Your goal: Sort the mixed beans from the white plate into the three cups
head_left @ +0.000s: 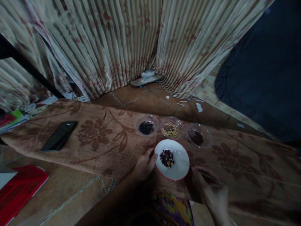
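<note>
My left hand [143,168] pinches bowl [181,152] at left rim; my right hand [209,190], closed around tweezers [208,175], beyond right rim. Three cups [175,121] near far table [94,158] edge; phone [59,136] well apart.

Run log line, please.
left hand: gripping red-rimmed white bowl; right hand: holding tweezers, tips over bowl; bowl: mixed beans; beyond: clear cups with black beans, yellow beans, dark-red beans

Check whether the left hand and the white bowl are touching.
Touching. The head view shows it: the left hand grips the white bowl at its left edge, the thumb overlapping the rim with no gap visible.
</note>
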The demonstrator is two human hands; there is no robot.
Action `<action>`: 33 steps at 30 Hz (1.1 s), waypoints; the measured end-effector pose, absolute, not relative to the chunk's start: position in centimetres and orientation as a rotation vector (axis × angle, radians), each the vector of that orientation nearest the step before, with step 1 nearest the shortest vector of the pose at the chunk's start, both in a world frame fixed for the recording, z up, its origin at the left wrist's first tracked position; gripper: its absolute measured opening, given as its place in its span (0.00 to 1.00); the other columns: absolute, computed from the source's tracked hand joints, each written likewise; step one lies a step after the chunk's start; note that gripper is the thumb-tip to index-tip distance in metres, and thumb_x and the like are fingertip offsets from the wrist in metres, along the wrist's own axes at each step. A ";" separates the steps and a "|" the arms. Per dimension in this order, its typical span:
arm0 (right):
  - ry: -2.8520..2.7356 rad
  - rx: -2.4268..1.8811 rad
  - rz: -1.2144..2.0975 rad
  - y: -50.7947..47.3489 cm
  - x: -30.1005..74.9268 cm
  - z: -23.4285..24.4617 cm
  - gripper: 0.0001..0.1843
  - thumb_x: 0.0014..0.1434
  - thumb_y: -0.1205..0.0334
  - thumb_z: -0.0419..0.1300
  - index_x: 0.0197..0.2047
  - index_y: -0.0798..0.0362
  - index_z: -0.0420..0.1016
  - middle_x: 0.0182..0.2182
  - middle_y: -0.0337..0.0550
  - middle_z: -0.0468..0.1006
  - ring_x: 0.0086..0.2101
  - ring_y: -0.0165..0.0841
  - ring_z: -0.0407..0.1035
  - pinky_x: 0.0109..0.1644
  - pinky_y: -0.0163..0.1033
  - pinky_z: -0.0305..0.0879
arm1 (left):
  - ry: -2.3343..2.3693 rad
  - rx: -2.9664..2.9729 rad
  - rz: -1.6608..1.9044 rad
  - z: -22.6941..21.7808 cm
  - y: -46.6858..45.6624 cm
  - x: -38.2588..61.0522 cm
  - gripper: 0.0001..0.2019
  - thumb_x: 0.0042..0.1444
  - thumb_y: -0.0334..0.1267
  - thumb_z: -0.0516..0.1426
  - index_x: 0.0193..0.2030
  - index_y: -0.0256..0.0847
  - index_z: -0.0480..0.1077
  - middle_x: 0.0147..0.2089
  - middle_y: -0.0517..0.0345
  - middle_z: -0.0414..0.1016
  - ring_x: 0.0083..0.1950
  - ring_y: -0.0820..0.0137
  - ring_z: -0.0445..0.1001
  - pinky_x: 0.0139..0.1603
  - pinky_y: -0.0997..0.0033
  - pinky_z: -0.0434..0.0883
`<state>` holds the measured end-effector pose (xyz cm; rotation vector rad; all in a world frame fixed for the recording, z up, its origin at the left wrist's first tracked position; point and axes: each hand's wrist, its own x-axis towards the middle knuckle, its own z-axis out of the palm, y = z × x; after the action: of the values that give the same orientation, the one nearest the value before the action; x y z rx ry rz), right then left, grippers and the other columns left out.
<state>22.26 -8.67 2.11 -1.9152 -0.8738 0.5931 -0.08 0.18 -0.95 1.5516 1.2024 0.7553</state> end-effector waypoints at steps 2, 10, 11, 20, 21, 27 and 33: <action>-0.907 -1.903 0.661 -8.8 22.0 2.0 0.16 0.46 0.51 0.65 0.33 0.55 0.79 0.33 0.48 0.81 0.35 0.41 0.75 0.37 0.42 0.73 | 1.210 1.554 0.747 -1.0 0.2 -0.1 0.18 0.62 0.43 0.49 0.57 0.40 0.64 0.32 0.58 0.77 0.35 0.67 0.76 0.38 0.71 0.69; -1.017 -1.840 0.657 -8.6 21.2 1.1 0.15 0.49 0.50 0.64 0.35 0.52 0.80 0.39 0.48 0.80 0.41 0.41 0.74 0.42 0.43 0.72 | 1.213 1.547 0.727 -1.0 0.2 -0.1 0.19 0.62 0.43 0.49 0.57 0.40 0.64 0.34 0.57 0.78 0.32 0.69 0.75 0.38 0.72 0.70; -1.037 -1.834 0.657 -8.7 21.3 1.0 0.15 0.50 0.50 0.63 0.35 0.52 0.80 0.39 0.48 0.80 0.42 0.42 0.74 0.42 0.44 0.72 | 1.216 1.546 0.733 -0.9 0.2 -0.1 0.19 0.62 0.43 0.49 0.57 0.40 0.64 0.35 0.56 0.78 0.33 0.68 0.75 0.38 0.72 0.70; -1.122 -1.835 0.630 -8.7 21.2 0.7 0.15 0.51 0.50 0.63 0.35 0.51 0.80 0.38 0.48 0.80 0.41 0.41 0.73 0.44 0.45 0.69 | 1.204 1.538 0.752 -0.6 0.1 -0.1 0.18 0.62 0.43 0.49 0.55 0.40 0.65 0.40 0.55 0.78 0.36 0.68 0.75 0.38 0.72 0.69; -1.129 -1.842 0.633 -8.7 21.2 0.7 0.15 0.51 0.49 0.62 0.35 0.51 0.80 0.38 0.48 0.80 0.41 0.41 0.73 0.44 0.45 0.69 | 1.205 1.536 0.749 -0.6 0.1 -0.1 0.18 0.62 0.43 0.49 0.55 0.40 0.66 0.39 0.56 0.79 0.35 0.68 0.75 0.38 0.72 0.69; -1.168 -1.864 0.631 -8.9 21.3 0.9 0.15 0.52 0.49 0.61 0.35 0.50 0.80 0.40 0.47 0.79 0.43 0.41 0.72 0.43 0.43 0.69 | 1.210 1.560 0.754 -0.5 0.1 0.0 0.18 0.62 0.43 0.49 0.55 0.40 0.65 0.43 0.54 0.78 0.38 0.68 0.75 0.40 0.72 0.69; -1.227 -1.860 0.632 -8.9 21.6 1.0 0.15 0.53 0.49 0.61 0.37 0.50 0.80 0.40 0.47 0.79 0.42 0.40 0.73 0.43 0.42 0.70 | 1.202 1.533 0.737 -0.5 0.1 -0.1 0.17 0.62 0.43 0.49 0.55 0.40 0.65 0.40 0.55 0.78 0.36 0.68 0.75 0.38 0.73 0.69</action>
<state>21.63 -8.90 0.96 -1.8604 -1.2265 0.6320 -0.09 0.14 -0.49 1.5332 1.2021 0.7374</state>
